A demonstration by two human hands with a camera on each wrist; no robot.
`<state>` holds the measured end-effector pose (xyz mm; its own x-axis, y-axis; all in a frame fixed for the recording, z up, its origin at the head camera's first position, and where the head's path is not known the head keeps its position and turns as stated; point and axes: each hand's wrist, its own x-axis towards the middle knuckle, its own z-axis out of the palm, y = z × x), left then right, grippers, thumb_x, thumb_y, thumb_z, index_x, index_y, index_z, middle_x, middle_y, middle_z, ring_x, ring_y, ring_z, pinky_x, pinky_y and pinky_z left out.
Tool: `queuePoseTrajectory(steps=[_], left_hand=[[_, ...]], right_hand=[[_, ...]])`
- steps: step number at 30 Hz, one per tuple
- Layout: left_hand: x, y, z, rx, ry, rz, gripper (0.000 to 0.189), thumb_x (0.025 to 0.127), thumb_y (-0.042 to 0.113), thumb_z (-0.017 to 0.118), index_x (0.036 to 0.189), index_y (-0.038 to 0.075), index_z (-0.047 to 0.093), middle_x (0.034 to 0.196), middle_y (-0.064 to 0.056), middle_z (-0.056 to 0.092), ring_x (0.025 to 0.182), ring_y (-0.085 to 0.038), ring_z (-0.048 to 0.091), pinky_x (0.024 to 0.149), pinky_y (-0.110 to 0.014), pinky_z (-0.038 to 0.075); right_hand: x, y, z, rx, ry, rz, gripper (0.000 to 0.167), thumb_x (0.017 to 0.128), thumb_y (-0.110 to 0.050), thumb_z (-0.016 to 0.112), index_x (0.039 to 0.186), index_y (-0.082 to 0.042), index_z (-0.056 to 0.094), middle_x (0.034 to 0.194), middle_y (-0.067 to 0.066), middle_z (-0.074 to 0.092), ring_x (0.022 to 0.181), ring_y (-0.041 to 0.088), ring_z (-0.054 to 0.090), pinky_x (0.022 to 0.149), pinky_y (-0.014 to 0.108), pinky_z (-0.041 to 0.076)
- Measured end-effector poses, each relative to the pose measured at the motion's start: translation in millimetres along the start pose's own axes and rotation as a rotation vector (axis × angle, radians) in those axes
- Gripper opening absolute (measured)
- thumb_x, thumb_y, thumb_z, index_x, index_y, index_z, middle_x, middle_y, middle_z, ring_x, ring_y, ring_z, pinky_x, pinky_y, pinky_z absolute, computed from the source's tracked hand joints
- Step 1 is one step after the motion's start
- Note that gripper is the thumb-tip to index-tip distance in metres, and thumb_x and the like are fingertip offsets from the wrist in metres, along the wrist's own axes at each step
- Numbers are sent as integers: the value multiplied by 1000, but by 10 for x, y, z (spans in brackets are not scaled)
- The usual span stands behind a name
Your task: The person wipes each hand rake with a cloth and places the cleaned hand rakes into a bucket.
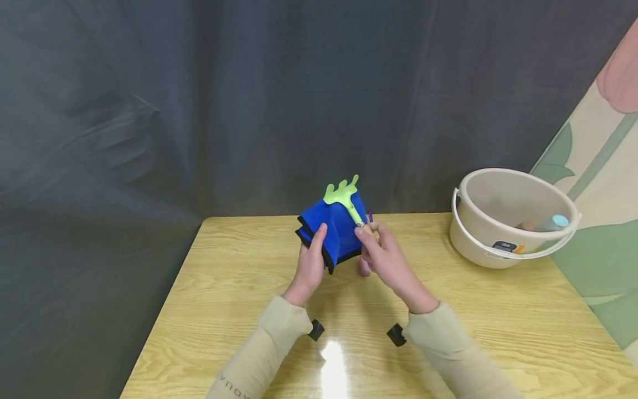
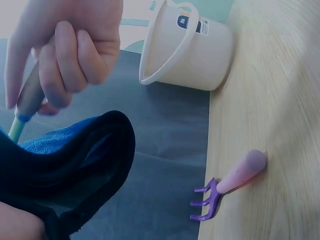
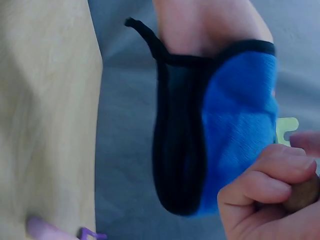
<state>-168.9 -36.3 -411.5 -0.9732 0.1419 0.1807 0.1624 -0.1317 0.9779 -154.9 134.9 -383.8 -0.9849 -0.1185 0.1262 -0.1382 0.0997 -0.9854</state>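
A folded blue cloth with black edging (image 1: 324, 221) is gripped by my left hand (image 1: 310, 269), its thumb lying over the front. My right hand (image 1: 391, 263) holds a small green hand rake (image 1: 341, 194) by its wooden handle (image 2: 32, 95), fingers curled round it. The rake's green tines point up and away, and its head lies against the cloth's upper part in the head view. Below the hands, a purple hand rake (image 2: 212, 200) with a pink handle (image 2: 243, 171) rests on the table, partly hidden behind my right hand in the head view.
A beige bucket (image 1: 490, 244) with a white handle stands at the table's back right. Inside it are a light blue-ended item (image 1: 553, 223) and a brown rounded one (image 1: 525, 226). A dark curtain (image 1: 309, 100) hangs behind the wooden table (image 1: 239, 266).
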Motion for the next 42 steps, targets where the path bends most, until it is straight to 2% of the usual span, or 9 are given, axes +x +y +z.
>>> queuePoseTrajectory(steps=[4, 9, 12, 18, 26, 35, 40, 42], left_hand=[[20, 20, -33, -5, 37, 20, 64, 108, 47, 38, 158, 8, 27, 154, -14, 41, 139, -30, 42, 116, -42, 32], [24, 16, -93, 13, 53, 48, 61, 110, 43, 37, 159, 7, 26, 157, -12, 37, 143, -28, 37, 117, -41, 29], [36, 17, -135, 25, 69, 54, 62, 109, 43, 38, 159, 8, 25, 159, -10, 36, 144, -26, 35, 118, -39, 28], [46, 34, -232, 27, 97, 48, 65, 109, 45, 39, 160, 9, 23, 160, -10, 34, 145, -26, 33, 118, -39, 27], [49, 15, -337, 25, 101, 77, 64, 109, 43, 38, 161, 8, 21, 161, -11, 31, 147, -28, 30, 119, -41, 24], [48, 15, -363, 23, 123, 69, 67, 108, 46, 40, 160, 8, 23, 161, -12, 32, 146, -28, 32, 119, -40, 24], [49, 11, -372, 31, 118, 66, 67, 109, 46, 39, 161, 8, 21, 162, -11, 30, 147, -28, 30, 120, -41, 23], [46, 9, -377, 39, 120, 64, 68, 109, 47, 38, 161, 8, 20, 162, -11, 29, 148, -28, 29, 120, -41, 22]], right_hand=[[15, -82, -102, 21, 6, 9, 29, 103, -16, 54, 121, 1, 39, 61, -1, 40, 48, 8, 28, 43, 21, 21], [38, -167, -241, 44, 42, -15, 22, 101, -9, 53, 117, -1, 39, 60, -1, 42, 47, 6, 29, 42, 20, 22], [48, -249, -362, 34, 93, -52, 19, 100, -7, 52, 113, -3, 39, 59, -1, 41, 47, 5, 31, 41, 19, 24], [74, -424, -737, -21, 174, -97, 15, 101, -10, 54, 110, -8, 42, 69, 0, 51, 51, 6, 39, 42, 19, 31], [129, -666, -1260, 83, 237, -94, 16, 102, -12, 55, 110, -14, 41, 70, -2, 52, 51, 9, 38, 43, 21, 30], [153, -929, -1743, 153, 353, -111, 19, 99, -6, 57, 107, -10, 40, 64, -1, 53, 48, 7, 39, 42, 20, 30], [162, -990, -2049, 139, 374, -129, 17, 101, -6, 54, 106, -9, 39, 65, -1, 50, 48, 8, 36, 41, 23, 25], [158, -1001, -2176, 86, 377, -118, 15, 103, -10, 53, 107, -9, 39, 66, -2, 49, 48, 8, 35, 41, 24, 25]])
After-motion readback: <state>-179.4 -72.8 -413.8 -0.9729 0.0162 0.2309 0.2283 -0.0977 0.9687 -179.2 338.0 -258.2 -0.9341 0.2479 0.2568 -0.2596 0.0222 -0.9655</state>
